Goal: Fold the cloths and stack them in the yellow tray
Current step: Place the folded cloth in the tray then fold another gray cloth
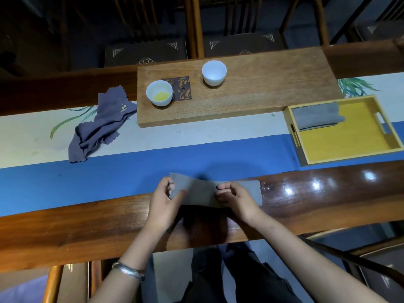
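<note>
A grey cloth (203, 191), folded into a long strip, lies across the near wooden table edge. My left hand (165, 197) pinches its left end and my right hand (237, 199) grips it right of the middle. A second grey cloth (316, 115) lies folded in the far left corner of the yellow tray (341, 141) at the right. At the far left, a purple-grey cloth (100, 125) with a scalloped edge lies crumpled on the table runner.
A wooden tea board (262, 88) sits behind the runner with two white cups: one (159, 92) holds yellow liquid, the other (213, 72) looks empty. Chairs stand beyond the table. The blue and white runner (131, 162) covers the table's middle.
</note>
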{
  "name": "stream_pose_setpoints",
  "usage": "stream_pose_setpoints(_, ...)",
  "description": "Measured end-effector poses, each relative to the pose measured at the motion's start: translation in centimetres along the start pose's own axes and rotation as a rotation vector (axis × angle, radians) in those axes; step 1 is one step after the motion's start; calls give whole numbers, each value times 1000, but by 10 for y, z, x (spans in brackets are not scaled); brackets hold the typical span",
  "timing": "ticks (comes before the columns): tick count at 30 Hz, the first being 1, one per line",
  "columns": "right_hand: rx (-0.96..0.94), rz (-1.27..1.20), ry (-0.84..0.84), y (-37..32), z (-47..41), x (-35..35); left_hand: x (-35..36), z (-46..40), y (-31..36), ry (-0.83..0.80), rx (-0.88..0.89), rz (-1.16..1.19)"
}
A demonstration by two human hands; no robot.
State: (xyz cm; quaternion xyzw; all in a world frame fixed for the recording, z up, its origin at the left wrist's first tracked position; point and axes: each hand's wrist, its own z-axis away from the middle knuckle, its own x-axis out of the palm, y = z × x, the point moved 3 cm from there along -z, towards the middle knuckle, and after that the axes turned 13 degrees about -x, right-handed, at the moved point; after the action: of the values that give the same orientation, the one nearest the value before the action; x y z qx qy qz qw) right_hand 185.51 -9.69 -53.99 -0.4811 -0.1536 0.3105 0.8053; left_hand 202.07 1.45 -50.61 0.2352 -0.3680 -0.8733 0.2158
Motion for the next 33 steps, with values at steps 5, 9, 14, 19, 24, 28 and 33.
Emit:
stream_pose_setpoints(5,53,-365,17,-27,15,-19,51,3,18,-88,139,-117)
stream_pose_setpoints(9,160,-361,19,-35,26,-36,92,8,24,-184,154,-216)
stream_pose_setpoints(14,80,-237,149,-25,31,-60,124,12,21,-324,159,-368)
stream_pose_setpoints(19,-24,44,272,7,29,-87,127,5,6,-260,87,-314)
stream_pose_setpoints(24,60,467,288,34,19,-103,104,-13,-9,40,0,-374)
stream_pose_setpoints(28,108,684,308,40,19,-107,115,-24,-20,-43,-153,-406)
stream_pose_setpoints(33,115,707,295,39,16,-105,129,-27,-19,-80,-195,-322)
